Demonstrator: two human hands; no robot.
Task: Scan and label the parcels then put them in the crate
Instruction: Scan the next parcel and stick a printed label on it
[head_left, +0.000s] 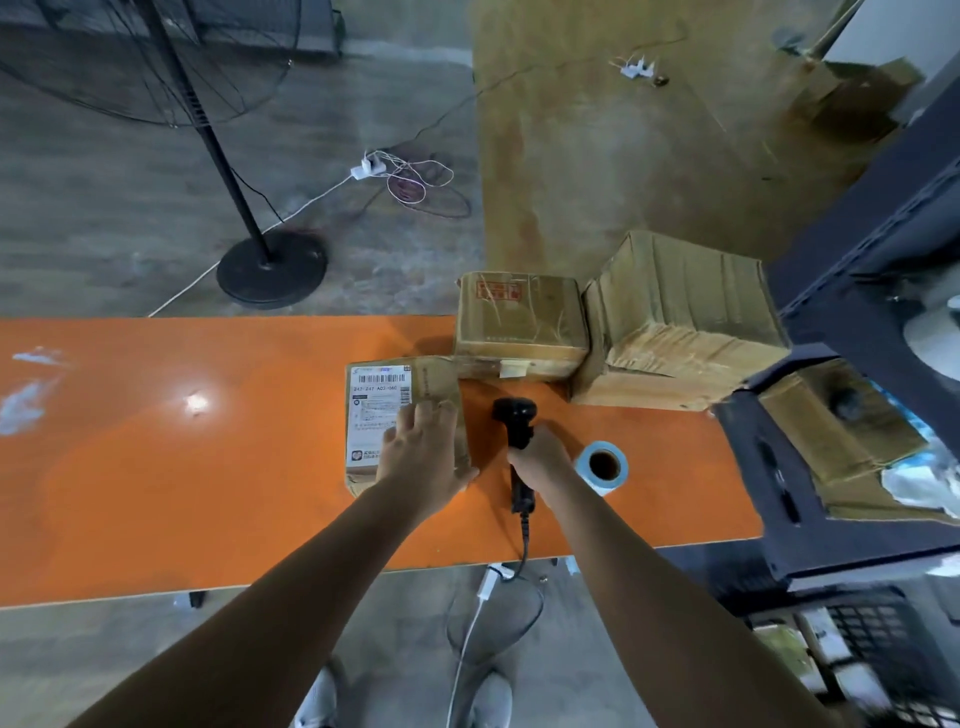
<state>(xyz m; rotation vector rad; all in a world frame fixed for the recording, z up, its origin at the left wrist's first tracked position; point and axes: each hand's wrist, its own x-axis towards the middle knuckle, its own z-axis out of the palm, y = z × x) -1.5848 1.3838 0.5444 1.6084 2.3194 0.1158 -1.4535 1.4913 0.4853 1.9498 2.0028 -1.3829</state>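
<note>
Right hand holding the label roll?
No, the right hand grips the black scanner; the label roll stands beside it on the table.

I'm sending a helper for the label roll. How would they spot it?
Go to the orange table, near its right end. Just right of the right hand gripping the black scanner stands the label roll. It is the only round thing there, pale blue with a dark core, unlike the brown parcels.

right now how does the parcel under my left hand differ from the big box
The parcel is small and flat; the big box is far bulkier. The parcel shows a white barcode label; the big box shows none. The left hand rests on the parcel, not the big box. Both are brown cardboard.
</note>
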